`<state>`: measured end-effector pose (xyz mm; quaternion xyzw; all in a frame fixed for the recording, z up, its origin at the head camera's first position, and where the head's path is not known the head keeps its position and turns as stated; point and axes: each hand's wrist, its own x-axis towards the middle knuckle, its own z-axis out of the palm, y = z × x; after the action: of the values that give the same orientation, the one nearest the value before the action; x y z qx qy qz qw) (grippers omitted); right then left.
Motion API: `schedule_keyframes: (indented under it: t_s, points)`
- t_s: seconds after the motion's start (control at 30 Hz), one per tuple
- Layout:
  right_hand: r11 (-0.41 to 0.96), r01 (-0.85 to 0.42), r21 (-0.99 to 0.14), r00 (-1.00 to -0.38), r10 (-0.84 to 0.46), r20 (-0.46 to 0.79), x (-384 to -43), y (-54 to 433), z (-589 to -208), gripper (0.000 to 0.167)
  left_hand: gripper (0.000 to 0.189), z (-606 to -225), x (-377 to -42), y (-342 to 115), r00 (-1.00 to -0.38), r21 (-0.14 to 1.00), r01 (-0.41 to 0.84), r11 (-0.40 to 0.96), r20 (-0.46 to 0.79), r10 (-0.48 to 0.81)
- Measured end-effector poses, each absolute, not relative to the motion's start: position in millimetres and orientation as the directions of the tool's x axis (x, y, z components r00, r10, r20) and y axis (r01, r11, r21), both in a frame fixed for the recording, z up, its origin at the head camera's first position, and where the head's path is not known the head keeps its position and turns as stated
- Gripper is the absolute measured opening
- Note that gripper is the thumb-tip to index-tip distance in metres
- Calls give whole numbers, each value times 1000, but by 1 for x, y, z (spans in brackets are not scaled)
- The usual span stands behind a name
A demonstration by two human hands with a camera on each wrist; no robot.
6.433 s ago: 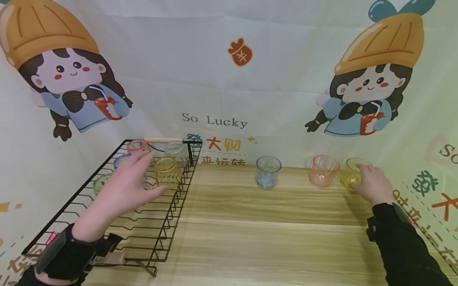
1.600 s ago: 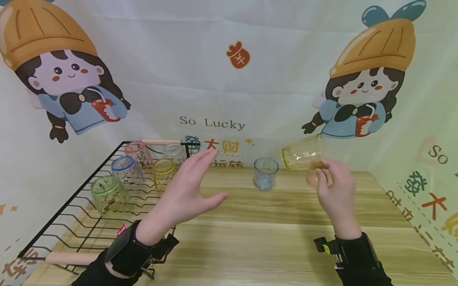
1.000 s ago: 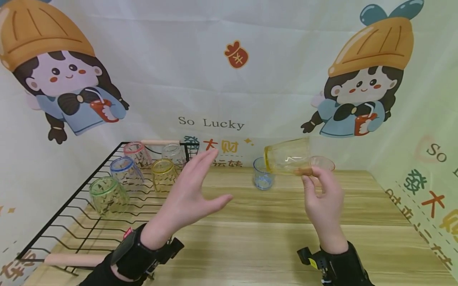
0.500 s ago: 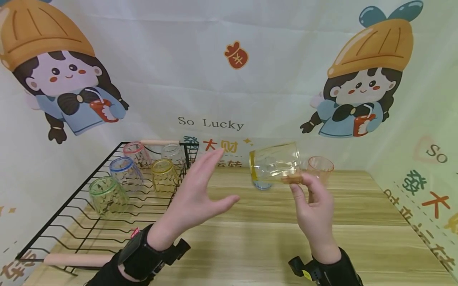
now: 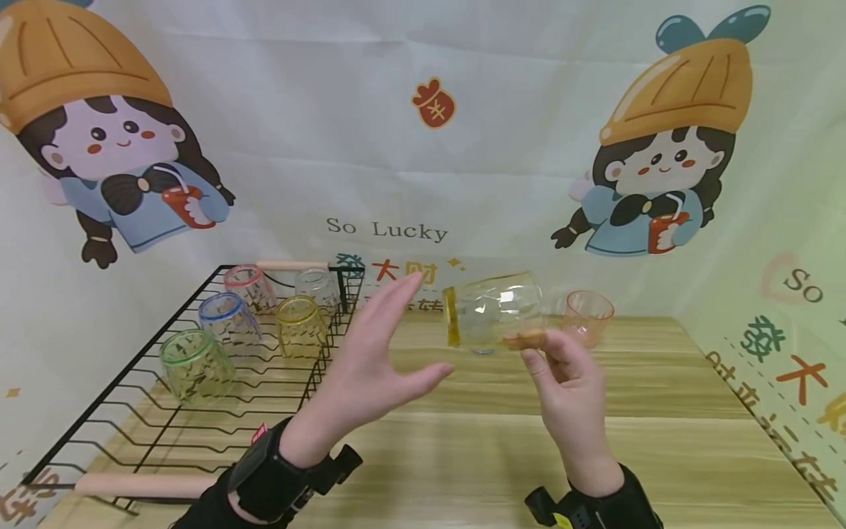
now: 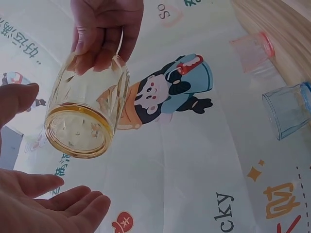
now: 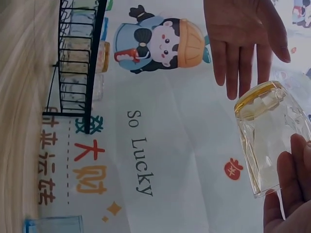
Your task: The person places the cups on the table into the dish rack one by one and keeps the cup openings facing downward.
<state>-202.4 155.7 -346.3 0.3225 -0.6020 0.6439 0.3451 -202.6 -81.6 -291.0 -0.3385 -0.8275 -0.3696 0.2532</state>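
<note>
Right hand pinching the yellow glass by its rim, tipped sideways between the hands — base edge facing the spread left hand, open air between — black rack further left.

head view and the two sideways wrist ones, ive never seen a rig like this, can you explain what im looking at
There is no robot, just a person's left hand and right hand, both bare. The head view is taken from the person's head, looking forward and down. The others are taken from each wrist, so the printed backdrop appears turned sideways.

The right hand pinches a yellow glass tipped on its side. The left hand is open near its base, holding nothing.

On the wooden surface are a pink glass, a blue glass mostly hidden in the head view, and a black wire rack. Five more glasses stand on it: green, blue, red, yellow and clear.
</note>
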Motion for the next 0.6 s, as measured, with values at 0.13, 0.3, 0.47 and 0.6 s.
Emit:
schedule_keyframes:
  t_s: [0.13, 0.3, 0.47, 0.6]
  points:
    - [-93, -820, -565, -570, 36, 821, -200, 152, -346, 21, 99, -290, -202, -79, -631, 440, 758, 481, 681, 372]
    - [-123, -796, -592, -599, 21, 801, -198, 149, -349, 27, 97, -290, -203, -74, -601, 423, 783, 456, 702, 382]
    - [-167, -789, -591, -601, 10, 799, -198, 146, -351, 31, 93, -291, -206, -71, -572, 439, 813, 383, 727, 380]
    - [-196, -785, -587, -598, -4, 801, -198, 145, -351, 29, 89, -290, -206, -69, -572, 482, 819, 312, 732, 370]
